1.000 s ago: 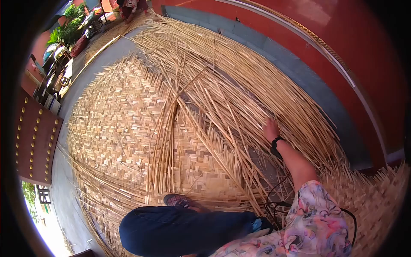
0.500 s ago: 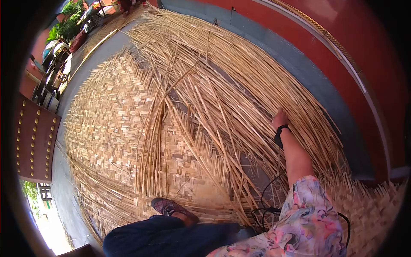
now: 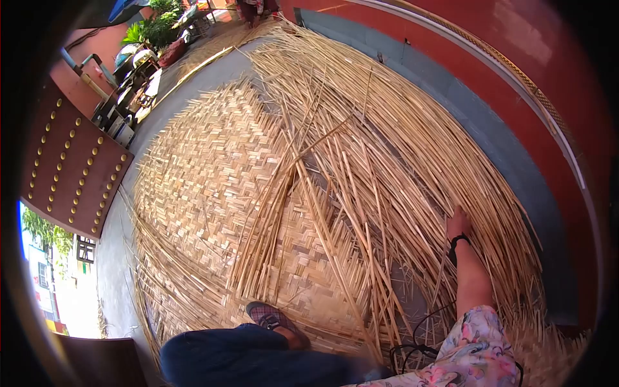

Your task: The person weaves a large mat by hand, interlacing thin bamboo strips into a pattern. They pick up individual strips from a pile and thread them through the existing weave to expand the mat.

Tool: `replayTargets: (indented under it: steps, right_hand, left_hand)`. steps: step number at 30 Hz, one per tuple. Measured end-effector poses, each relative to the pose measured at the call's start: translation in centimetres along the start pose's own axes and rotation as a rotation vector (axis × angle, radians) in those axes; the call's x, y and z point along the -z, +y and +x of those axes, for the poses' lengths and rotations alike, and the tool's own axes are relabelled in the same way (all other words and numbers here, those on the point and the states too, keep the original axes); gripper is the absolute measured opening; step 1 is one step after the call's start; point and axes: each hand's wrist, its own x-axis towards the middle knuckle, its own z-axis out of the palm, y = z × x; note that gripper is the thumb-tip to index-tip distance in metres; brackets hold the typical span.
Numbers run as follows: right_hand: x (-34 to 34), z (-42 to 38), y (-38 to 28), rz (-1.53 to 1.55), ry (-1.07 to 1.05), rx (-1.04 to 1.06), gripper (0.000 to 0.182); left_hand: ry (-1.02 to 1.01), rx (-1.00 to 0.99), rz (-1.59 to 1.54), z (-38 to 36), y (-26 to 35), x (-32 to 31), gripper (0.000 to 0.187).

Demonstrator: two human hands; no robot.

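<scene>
My right hand, with a black band at the wrist, reaches down onto a long pile of split reed strips along the wall. Its fingers curl in among the strips and are mostly hidden; they look closed on some of them. My left hand is out of view. A large woven reed mat in a herringbone pattern covers the floor to the left, its right edge ragged with loose ends. Across the mat lies a bundle of loose strips.
My shoe stands on the mat's near edge. A black cable hangs by my sleeve. A red and grey wall borders the pile on the right. A studded door stands at left. A person is far back.
The view has swung left, so everything sits further right in the picture. My right hand stays at about the same place on the reed pile.
</scene>
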Motion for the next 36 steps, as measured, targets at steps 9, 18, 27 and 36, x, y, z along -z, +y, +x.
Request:
replayTargets:
  steps: [9, 18, 27, 36]
  right_hand:
    - [-0.9, 3.9, 5.1, 0.457, 0.151, 0.301, 0.039]
    - [16.0, -2.0, 0.8, 1.238, 0.059, 0.474, 0.026]
    - [40.1, -13.6, -3.8, 0.329, 0.612, 0.574, 0.02]
    - [53.2, -33.3, -22.3, -0.363, 1.493, 1.7, 0.005]
  left_hand:
    - [-0.013, -0.017, -0.012, -0.3, 0.1, 0.0, 0.028]
    - [0.078, -0.074, -0.116, -4.6, -2.1, 9.2, 0.029]
    - [0.496, -0.645, -0.257, -14.8, 7.2, 29.7, 0.029]
    - [0.317, -1.619, -0.04, -32.9, 31.9, 15.1, 0.078]
